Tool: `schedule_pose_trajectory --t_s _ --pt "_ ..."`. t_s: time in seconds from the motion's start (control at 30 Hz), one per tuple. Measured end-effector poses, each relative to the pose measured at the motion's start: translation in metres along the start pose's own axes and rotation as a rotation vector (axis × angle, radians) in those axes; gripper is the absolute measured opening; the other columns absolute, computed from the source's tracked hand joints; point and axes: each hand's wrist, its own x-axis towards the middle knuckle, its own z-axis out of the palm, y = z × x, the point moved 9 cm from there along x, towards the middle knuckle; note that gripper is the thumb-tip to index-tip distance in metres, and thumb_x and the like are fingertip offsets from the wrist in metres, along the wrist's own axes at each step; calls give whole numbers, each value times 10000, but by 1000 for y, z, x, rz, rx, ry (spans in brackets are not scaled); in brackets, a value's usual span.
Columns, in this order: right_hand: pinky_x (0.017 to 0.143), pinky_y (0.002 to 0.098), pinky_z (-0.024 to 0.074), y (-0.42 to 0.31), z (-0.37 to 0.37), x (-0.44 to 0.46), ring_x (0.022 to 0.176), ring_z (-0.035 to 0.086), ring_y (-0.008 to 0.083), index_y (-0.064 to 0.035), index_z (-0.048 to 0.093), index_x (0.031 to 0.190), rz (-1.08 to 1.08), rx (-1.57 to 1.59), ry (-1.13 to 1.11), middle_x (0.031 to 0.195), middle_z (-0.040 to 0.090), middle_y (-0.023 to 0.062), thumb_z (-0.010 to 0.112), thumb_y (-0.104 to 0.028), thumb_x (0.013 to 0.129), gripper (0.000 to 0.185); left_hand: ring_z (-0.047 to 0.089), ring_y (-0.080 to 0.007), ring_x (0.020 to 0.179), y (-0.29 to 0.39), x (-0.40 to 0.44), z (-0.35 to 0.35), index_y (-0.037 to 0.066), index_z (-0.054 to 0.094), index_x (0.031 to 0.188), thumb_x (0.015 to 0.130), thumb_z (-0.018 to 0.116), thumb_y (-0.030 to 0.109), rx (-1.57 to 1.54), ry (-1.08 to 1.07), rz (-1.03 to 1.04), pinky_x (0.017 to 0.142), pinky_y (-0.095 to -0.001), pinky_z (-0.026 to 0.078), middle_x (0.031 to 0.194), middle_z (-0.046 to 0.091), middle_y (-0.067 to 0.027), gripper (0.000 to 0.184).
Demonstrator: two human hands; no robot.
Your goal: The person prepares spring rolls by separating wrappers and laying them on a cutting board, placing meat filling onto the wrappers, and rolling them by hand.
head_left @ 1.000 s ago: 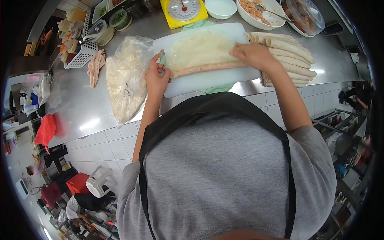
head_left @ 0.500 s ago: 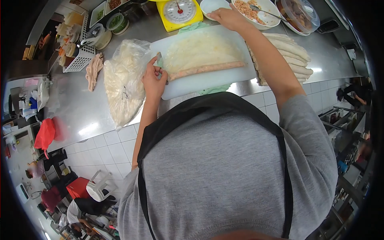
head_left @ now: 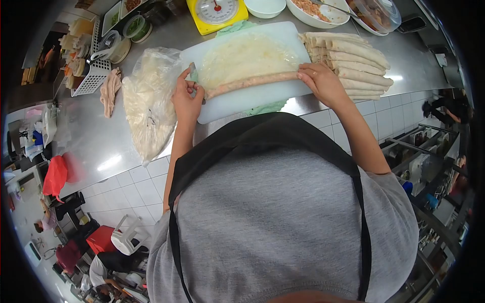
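Observation:
A thin, translucent wrapper sheet (head_left: 247,55) lies on the white cutting board (head_left: 237,107). Along its near edge runs a long strip of pinkish minced filling (head_left: 252,84). My left hand (head_left: 187,101) is closed at the board's left edge, around a small flat tool whose narrow tip (head_left: 192,67) sticks out above the fingers; its kind is unclear. At the strip's right end, my right hand (head_left: 322,85) has thumb and fingers pinched on the wrapper edge. Finished-looking long pale rolls (head_left: 358,63) are stacked right of the board.
A plastic bag of pale sheets (head_left: 149,101) lies left of the board, beside a crumpled cloth (head_left: 110,93). Behind stand a yellow scale (head_left: 204,24), a white bowl (head_left: 265,8) and a bowl of minced filling (head_left: 331,22). White basket (head_left: 81,87) is far left.
My right hand has come back from the white bowl behind the board to the strip's right end and closed on the wrapper edge. The left hand stays at the left edge.

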Motion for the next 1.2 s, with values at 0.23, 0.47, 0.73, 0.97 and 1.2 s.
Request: schedule_pose_trajectory --t_s 0.23,0.47,0.73,0.97,1.2 --pt "1109 473 193 -19 17 50 1290 395 217 -56 525 1258 -102 -217 110 1348 478 90 389 -470 940 538 484 -115 617 0 0 -2 60 537 1201 689 644 41 23 0 14 641 -263 441 681 572 -2 524" --pt "1117 468 177 -79 60 120 1352 299 207 -72 410 1363 -173 -270 46 1451 351 78 352 -503 943 604 494 -115 625 -4 0 0 66 524 1216 695 647 51 -1 -8 -16 644 -260 448 689 576 -6 535" --pt "1117 477 175 -52 48 134 1357 291 220 -96 408 1372 -12 -285 21 1471 315 82 360 -543 926 633 520 -135 659 -11 2 -5 72 521 1222 706 651 57 -79 -55 -18 661 -277 465 756 596 -36 532" --pt "921 406 423 -90 17 64 1095 523 283 -83 583 1090 -305 150 -61 1153 559 100 644 -319 814 368 540 -230 903 82 -11 3 63 450 1296 704 624 4 145 -51 476 780 -318 443 1045 589 -91 620" --pt "770 392 457 -101 40 47 971 546 240 -115 559 943 -347 48 85 938 552 36 713 -194 720 283 549 -282 946 90 -16 72 107 434 1309 701 652 74 117 -449 429 849 -391 407 990 600 -90 647"
